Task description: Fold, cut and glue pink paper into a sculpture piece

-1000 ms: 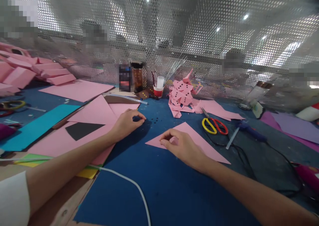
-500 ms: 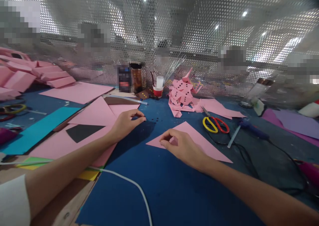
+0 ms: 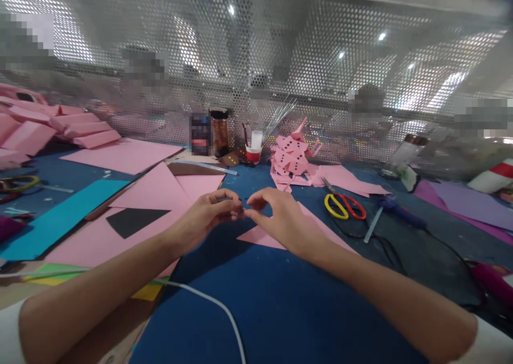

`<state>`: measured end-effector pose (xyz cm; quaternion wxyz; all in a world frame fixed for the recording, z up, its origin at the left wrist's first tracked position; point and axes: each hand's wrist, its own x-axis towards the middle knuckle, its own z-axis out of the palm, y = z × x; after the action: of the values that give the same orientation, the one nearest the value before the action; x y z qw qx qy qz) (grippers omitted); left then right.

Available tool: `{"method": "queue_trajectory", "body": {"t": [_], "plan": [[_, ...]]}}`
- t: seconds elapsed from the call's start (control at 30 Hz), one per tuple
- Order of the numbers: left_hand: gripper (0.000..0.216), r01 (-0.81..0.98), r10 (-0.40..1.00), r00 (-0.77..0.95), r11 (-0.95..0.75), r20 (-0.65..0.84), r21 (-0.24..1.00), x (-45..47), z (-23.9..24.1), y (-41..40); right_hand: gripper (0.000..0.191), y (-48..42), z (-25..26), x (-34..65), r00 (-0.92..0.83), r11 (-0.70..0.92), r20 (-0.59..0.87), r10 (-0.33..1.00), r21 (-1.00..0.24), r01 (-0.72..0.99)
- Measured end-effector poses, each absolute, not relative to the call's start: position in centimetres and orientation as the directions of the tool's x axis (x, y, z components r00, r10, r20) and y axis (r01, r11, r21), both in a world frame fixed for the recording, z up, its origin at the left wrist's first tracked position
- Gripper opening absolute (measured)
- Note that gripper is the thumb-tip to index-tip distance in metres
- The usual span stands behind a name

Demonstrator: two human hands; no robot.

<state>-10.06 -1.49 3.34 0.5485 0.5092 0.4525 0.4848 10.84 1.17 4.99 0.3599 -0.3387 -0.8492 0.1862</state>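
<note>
My left hand (image 3: 206,214) hovers over the middle of the blue mat (image 3: 248,300), thumb and fingers drawn together. Tiny black dots (image 3: 240,199) show at its fingertips. My right hand (image 3: 284,219) faces it, with its thumb reaching those fingertips and a small gap between its own thumb and index finger. Beneath the right hand lies a pink paper triangle (image 3: 260,237), partly covered by the hand and forearm. Behind the hands stands a folded pink paper figure (image 3: 292,155) with black dots on it.
Scissors (image 3: 344,206) with yellow and red handles and a blue glue gun (image 3: 404,213) lie right. Left are pink sheets (image 3: 152,187), a black paper piece (image 3: 136,221) and a turquoise strip (image 3: 68,214). A white cable (image 3: 212,300) crosses the front; a red-white cup (image 3: 253,154) stands behind.
My right hand has lifted off the pink triangle and moved up and left. My left hand has moved slightly right and down, so the fingertips now meet. The view has tilted up slightly.
</note>
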Motion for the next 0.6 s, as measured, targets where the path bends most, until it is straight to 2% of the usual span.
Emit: {"method": "queue_trajectory", "body": {"t": [0.13, 0.33, 0.43, 0.53, 0.6], "plan": [[0.016, -0.148, 0.990, 0.137, 0.049, -0.029, 0.988, -10.4, 3.0, -1.6, 0.016, 1.7, 4.0, 9.9, -0.517, 0.736, 0.527, 0.674, -0.542, 0.406], [0.014, -0.187, 0.981, 0.190, 0.078, -0.042, 0.979, -10.2, 2.9, -1.9, 0.013, 1.9, 3.8, 10.0, -0.558, 0.794, 0.570, 0.603, -0.498, 0.349], [0.014, -0.191, 0.977, 0.205, 0.094, -0.054, 0.977, -9.9, 3.1, -2.1, 0.010, 1.9, 3.7, 10.2, -0.588, 0.832, 0.590, 0.554, -0.419, 0.363], [0.013, -0.191, 0.974, 0.216, 0.112, -0.070, 0.975, -9.7, 3.1, -2.2, 0.010, 1.7, 3.6, 10.3, -0.629, 0.871, 0.606, 0.487, -0.285, 0.401], [0.012, -0.189, 0.970, 0.226, 0.128, -0.083, 0.974, -9.6, 3.1, -2.2, 0.011, 1.5, 3.6, 10.2, -0.630, 0.873, 0.609, 0.481, -0.264, 0.411]]}}
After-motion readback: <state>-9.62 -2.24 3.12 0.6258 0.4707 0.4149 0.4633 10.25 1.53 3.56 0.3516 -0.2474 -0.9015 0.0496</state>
